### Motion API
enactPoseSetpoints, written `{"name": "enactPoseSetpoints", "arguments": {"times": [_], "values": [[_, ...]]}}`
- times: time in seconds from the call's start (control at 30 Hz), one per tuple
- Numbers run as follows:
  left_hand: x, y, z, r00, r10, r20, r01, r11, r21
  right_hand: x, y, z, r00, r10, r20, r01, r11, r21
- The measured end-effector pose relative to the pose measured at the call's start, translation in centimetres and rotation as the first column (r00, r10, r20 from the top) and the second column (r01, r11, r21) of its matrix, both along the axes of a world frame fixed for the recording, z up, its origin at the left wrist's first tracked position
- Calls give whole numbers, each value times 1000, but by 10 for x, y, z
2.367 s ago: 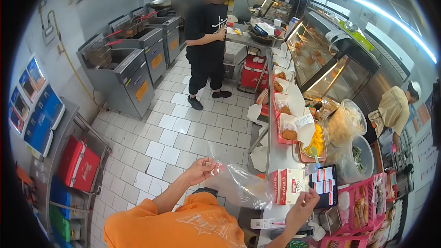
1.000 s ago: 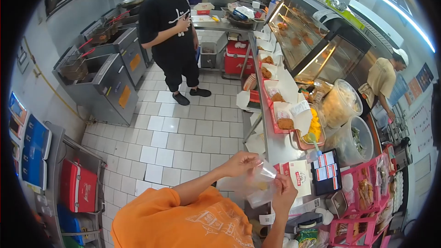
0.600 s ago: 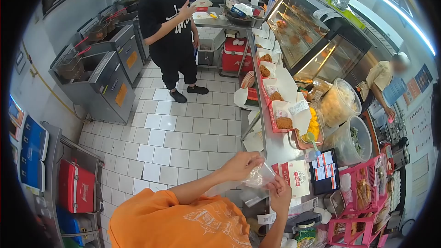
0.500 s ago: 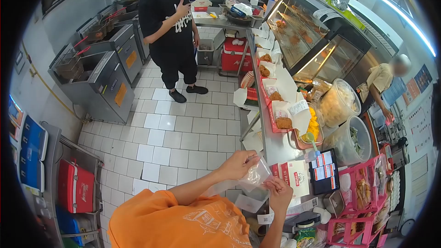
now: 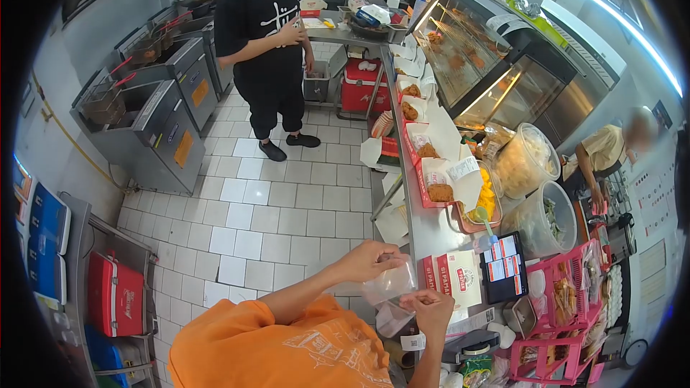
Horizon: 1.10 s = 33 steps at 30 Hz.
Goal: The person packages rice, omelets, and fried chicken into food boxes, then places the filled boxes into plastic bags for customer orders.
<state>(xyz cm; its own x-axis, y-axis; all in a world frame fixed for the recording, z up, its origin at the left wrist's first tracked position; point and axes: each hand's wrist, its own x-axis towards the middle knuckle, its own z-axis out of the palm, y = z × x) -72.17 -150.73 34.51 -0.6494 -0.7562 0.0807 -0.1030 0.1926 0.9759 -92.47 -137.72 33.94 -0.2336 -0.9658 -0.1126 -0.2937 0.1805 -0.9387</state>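
Note:
A clear plastic bag is stretched between my two hands over the near end of the counter. My left hand pinches its upper edge. Lower and to the right, my right hand grips the bag's other side with fingers closed. Nothing shows inside the bag. Just beyond my right hand stand red and white printed food boxes. Below the bag, a translucent plastic container is partly hidden.
Open boxes with fried chicken line the counter, beside a tray of yellow food and large clear tubs. A tablet and a pink basket are at right. A person in black stands ahead; another is behind the counter.
My hands have shifted slightly down, and the bag hangs differently between them. The person in black has lowered a raised hand. The person at right leans farther over.

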Motion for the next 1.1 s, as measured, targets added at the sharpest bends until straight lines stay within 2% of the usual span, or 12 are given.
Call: {"name": "enactPoseSetpoints", "arguments": {"times": [0.13, 0.33, 0.43, 0.53, 0.63, 0.8, 0.83, 0.87, 0.9, 0.97, 1.0, 1.1], "values": [[-1, -4, -15, 1000, 3, 6, -4, 1000, 25, -2, 2, -18, 998, -58, 6, 58, 987, -147], [1, 2, -25, 997, -72, -21, 73, 996, 43, 1, 13, 8, 995, -70, 77, 60, 989, 132], [0, 2, -32, 996, -87, 0, 87, 994, 67, -11, 21, -22, 970, -7, -243, 1, 1000, -23], [3, 1, -32, 997, -76, 14, 74, 991, 111, -7, 26, -20, 997, -53, 64, 56, 998, -39], [4, 4, -27, 994, -105, -1, 104, 990, 99, -4, 29, -14, 980, -130, 151, 119, 990, 80], [-1, 4, -48, 1000, 9, 0, -9, 989, 148, 5, 24, -17, 953, -171, 250, 185, 982, -32], [0, 9, -49, 969, 237, 66, -227, 965, -133, 9, 23, -11, 934, -195, 299, 213, 976, -30], [3, 19, -35, 886, 459, 63, -397, 822, -408, 10, 22, -14, 933, -242, 265, 261, 965, -37], [4, 28, -24, 763, 646, -9, -500, 581, -641, 8, 21, -20, 929, -291, 227, 308, 950, -45], [31, 53, -31, 865, 339, 371, -171, 893, -417, 9, 21, -6, 902, -397, 171, 405, 914, -13], [39, 58, -32, 848, 133, 512, 2, 967, -254, 7, 20, -14, 911, -387, 140, 396, 917, -44], [29, 78, -25, 968, -233, 95, 224, 970, 92, 13, 29, -38, 946, -307, 108, 315, 947, -68]]}}
